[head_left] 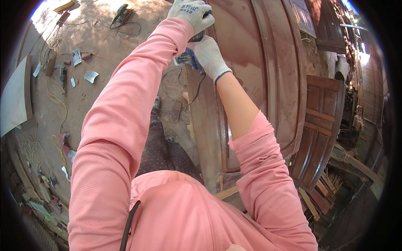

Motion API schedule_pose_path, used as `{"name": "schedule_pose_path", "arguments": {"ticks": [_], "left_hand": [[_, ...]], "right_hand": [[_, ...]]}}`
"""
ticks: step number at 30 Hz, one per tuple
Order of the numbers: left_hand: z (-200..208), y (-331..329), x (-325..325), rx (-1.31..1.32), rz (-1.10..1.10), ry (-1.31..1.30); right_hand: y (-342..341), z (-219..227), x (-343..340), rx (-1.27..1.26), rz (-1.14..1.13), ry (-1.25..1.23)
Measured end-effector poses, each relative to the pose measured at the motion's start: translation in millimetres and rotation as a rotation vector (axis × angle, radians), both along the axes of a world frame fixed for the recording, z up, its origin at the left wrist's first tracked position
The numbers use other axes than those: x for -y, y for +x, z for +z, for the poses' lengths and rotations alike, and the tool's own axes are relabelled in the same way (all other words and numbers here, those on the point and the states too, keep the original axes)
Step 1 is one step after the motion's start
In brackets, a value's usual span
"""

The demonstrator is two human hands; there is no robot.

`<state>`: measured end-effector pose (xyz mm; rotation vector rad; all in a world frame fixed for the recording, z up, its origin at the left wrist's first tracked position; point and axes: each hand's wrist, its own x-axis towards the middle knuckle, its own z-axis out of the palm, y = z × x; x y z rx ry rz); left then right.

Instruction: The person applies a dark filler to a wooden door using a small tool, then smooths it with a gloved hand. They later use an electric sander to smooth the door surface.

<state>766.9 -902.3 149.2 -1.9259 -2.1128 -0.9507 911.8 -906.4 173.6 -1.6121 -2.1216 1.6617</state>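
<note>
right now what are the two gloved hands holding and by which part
Both white knit gloved hands grip one small power tool against the dark brown wooden door: the left hand on its dark top handle, the right hand around its blue-grey body.

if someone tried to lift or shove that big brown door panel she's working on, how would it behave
The door panel looks like thick solid wood with raised framing, so probably stiff and heavy, unlikely to flex. It spans well past both gloved hands, left hand and right hand, so likely awkward for one person. Its glossy face may be slippery.

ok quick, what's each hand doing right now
Left hand: gloved, closed around the handle of a power tool.
Right hand: gloved, pressed down on the same tool's body against the wooden door.
</note>
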Motion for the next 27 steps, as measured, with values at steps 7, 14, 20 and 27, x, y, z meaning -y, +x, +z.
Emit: {"name": "schedule_pose_path", "arguments": {"ticks": [7,14,20,27], "left_hand": [[5.6,104.5,97.7,0.099,-0.091,-0.076],[10.9,261.7,246.4,0.299,-0.527,-0.144],[-5.0,322.1,281.3,0.318,-0.768,-0.077],[-3.9,273.1,213.5,0.244,-0.593,0.005]], "right_hand": [[109.1,-34.9,96.4,-0.256,-0.085,0.127],[294.3,-26.4,274.0,-0.099,-0.079,0.202],[372.7,-44.9,334.9,0.321,0.013,0.180],[312.1,-39.2,251.3,-0.015,-0.192,0.139]]}}
